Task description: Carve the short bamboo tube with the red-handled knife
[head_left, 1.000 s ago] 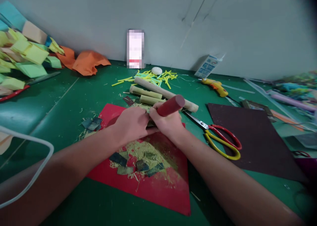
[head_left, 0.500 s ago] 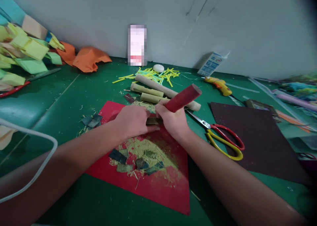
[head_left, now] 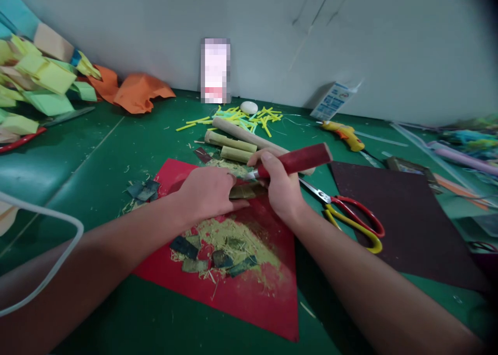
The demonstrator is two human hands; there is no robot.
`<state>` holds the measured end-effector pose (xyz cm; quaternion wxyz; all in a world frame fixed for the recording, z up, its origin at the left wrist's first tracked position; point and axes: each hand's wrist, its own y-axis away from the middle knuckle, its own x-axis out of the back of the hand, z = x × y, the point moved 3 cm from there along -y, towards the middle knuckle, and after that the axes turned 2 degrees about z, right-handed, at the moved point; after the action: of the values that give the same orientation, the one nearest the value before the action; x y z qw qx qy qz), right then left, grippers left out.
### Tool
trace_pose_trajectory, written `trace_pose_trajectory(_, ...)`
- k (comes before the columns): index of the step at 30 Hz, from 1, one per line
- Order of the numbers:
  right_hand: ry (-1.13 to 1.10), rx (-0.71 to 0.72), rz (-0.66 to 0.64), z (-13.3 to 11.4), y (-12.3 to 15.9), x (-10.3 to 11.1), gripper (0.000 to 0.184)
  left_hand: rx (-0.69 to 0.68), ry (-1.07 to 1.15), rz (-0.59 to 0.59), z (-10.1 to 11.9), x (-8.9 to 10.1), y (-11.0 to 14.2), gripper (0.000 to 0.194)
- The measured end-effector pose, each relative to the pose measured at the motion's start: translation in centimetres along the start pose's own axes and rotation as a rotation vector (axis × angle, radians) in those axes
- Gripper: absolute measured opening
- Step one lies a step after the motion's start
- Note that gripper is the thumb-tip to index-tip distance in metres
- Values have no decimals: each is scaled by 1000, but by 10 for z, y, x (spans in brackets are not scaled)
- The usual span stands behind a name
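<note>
Over the red sheet (head_left: pixel 249 305), my left hand (head_left: pixel 206 189) is closed on a piece of bamboo (head_left: pixel 249 190), whose left end is hidden by the fingers. My right hand (head_left: pixel 284 186) grips a carving tool (head_left: pixel 307 159) by its thick red handle. The handle leans to the right, and a short bit of metal blade shows just above the bamboo; its tip is hidden near my left fingers. Dust, shavings and several dark flat chips (head_left: pixel 223 258) lie on the sheet below the hands.
Two short bamboo pieces (head_left: pixel 235 154) and a longer rod (head_left: pixel 249 135) lie behind the hands. Scissors (head_left: pixel 350 220) and a dark sheet (head_left: pixel 408 225) are at the right, a yellow glue gun (head_left: pixel 344 134) beyond. Folded papers (head_left: pixel 46 80) pile up at the left. A white cable (head_left: pixel 73 241) loops over my left forearm.
My right hand has shifted slightly right, and the tool's handle has tipped from steep to nearly flat, baring some blade and more bamboo. The left hand has barely moved.
</note>
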<state>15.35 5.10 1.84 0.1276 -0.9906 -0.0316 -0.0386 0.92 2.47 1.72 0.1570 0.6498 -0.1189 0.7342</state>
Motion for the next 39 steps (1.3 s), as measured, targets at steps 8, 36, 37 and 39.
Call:
trace_pose_trajectory(8,58,6,27,-1,2,6,18,20,-30,2,0,1,0,57)
trace_pose_trajectory(36,308,256,-147,-7,1,4,18,1,-6,18,-1,-1,0,57)
trace_pose_trajectory(37,307,264,-151,-8,1,3,19,-3,-7,11,-1,-1,0,56)
trace_pose_trajectory(39,303,276,-157,-10,1,3,19,-8,-7,1,0,0,-1,57)
